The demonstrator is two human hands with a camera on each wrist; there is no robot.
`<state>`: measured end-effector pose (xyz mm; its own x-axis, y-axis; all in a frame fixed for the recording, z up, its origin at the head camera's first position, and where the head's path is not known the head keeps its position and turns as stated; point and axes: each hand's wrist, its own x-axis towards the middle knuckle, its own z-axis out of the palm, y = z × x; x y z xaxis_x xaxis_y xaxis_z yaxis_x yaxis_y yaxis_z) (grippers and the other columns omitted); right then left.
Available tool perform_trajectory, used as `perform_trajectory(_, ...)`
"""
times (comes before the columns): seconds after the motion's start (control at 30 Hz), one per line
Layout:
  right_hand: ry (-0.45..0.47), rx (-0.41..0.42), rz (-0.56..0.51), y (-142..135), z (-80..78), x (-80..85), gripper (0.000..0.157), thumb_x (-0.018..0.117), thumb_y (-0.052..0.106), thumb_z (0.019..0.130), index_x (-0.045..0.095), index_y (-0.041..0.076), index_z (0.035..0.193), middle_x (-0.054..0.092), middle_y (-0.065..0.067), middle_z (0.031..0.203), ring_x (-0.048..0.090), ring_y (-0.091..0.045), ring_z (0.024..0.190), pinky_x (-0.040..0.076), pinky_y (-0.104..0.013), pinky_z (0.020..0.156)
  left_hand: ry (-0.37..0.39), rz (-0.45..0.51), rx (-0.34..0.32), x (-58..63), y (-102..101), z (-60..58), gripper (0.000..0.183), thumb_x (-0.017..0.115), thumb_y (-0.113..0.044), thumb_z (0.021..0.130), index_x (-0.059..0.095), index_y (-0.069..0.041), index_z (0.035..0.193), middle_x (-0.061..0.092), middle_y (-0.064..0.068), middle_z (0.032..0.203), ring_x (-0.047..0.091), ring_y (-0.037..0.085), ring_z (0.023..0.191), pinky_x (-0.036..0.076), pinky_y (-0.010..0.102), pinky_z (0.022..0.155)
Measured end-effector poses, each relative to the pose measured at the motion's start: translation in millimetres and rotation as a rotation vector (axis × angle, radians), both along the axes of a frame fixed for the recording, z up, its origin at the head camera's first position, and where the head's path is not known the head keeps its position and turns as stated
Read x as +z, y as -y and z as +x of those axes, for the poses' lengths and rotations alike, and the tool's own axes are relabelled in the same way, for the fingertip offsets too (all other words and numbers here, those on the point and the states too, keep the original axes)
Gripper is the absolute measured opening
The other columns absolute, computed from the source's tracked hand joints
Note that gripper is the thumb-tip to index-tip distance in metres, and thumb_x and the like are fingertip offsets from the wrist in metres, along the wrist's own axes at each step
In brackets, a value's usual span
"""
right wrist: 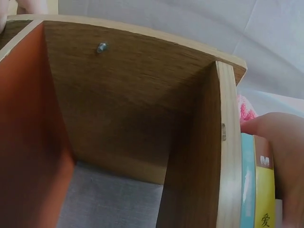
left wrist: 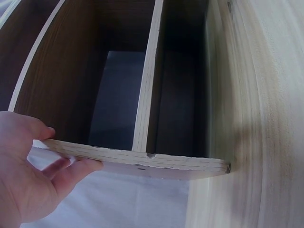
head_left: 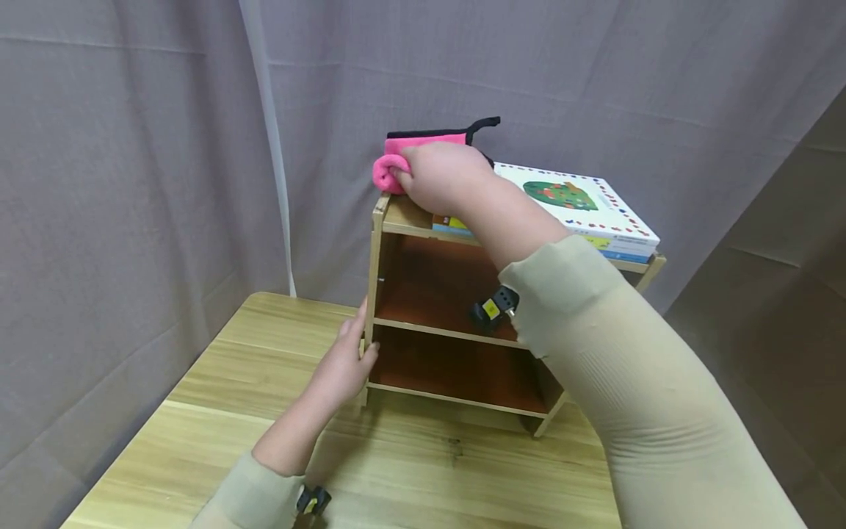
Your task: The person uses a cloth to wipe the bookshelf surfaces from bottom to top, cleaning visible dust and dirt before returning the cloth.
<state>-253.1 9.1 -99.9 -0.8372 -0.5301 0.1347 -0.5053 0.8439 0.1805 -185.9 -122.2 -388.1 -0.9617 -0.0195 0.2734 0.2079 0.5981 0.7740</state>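
A small wooden shelf unit (head_left: 456, 334) stands on the table. My left hand (head_left: 342, 361) grips its left side panel (left wrist: 175, 162), thumb over the front edge and fingers along the outer face, as the left wrist view shows. On the unit's top left corner lies a pink fuzzy cloth (head_left: 429, 139) with black edging and a black strap, its near part rolled up. My right hand (head_left: 444, 173) holds the rolled end, thumb at the spiral side. Most of the cloth is hidden behind this hand; only a pink bit (right wrist: 246, 109) shows in the right wrist view.
A stack of books (head_left: 575, 206) lies on the unit's top, right of the cloth and beneath the right forearm. A metal peg (right wrist: 101, 47) sticks out of the inner side panel. Light wood table (head_left: 264, 382) extends around the unit; grey curtain (head_left: 165, 184) hangs behind.
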Motion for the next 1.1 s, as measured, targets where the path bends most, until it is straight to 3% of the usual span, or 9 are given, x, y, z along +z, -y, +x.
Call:
perform_trajectory(0.13, 0.029, -0.007, -0.009, 2.1, 0.8, 0.7, 0.048, 0.023, 0.043, 0.107, 0.06, 0.012, 0.097, 0.054, -0.006, 0.083, 0.054, -0.023, 0.087, 0.04, -0.036, 0.081, 0.006, -0.005, 0.007, -0.4, -0.3, 0.7, 0.084, 0.055, -0.018, 0.101, -0.003, -0.046, 0.156, 0.035, 0.013, 0.153, 0.064, 0.032, 0.101, 0.056, 0.044, 0.08)
perform_trajectory(0.63, 0.032, 0.068, -0.053, -2.2, 14.1, 3.1, 0.035, 0.023, 0.043, 0.107, 0.051, 0.022, 0.108, 0.05, -0.003, 0.084, 0.052, -0.019, 0.08, 0.037, -0.034, 0.076, 0.017, -0.008, 0.006, -0.9, -0.4, 3.3, 0.082, 0.055, -0.02, 0.101, -0.001, -0.041, 0.158, 0.035, 0.012, 0.153, 0.065, 0.03, 0.093, 0.056, 0.04, 0.074)
perform_trajectory(0.9, 0.021, 0.087, -0.038, -0.1, 28.4, 6.8, 0.038, 0.023, 0.046, 0.106, 0.053, 0.023, 0.111, 0.054, -0.003, 0.093, 0.052, -0.019, 0.094, 0.039, -0.036, 0.081, 0.025, -0.009, 0.008, -0.3, 2.2, 5.7, 0.083, 0.055, -0.02, 0.101, -0.003, -0.044, 0.156, 0.036, 0.012, 0.152, 0.064, 0.03, 0.094, 0.057, 0.042, 0.075)
perform_trajectory(1.1, 0.013, 0.123, -0.028, 1.9, 39.4, 7.5, 0.04, 0.02, 0.049, 0.106, 0.053, 0.027, 0.107, 0.054, 0.0, 0.089, 0.052, -0.017, 0.092, 0.039, -0.035, 0.082, 0.009, -0.007, 0.006, -1.0, 4.6, 5.7, 0.083, 0.055, -0.02, 0.101, -0.002, -0.044, 0.156, 0.038, 0.01, 0.15, 0.063, 0.03, 0.097, 0.056, 0.046, 0.081)
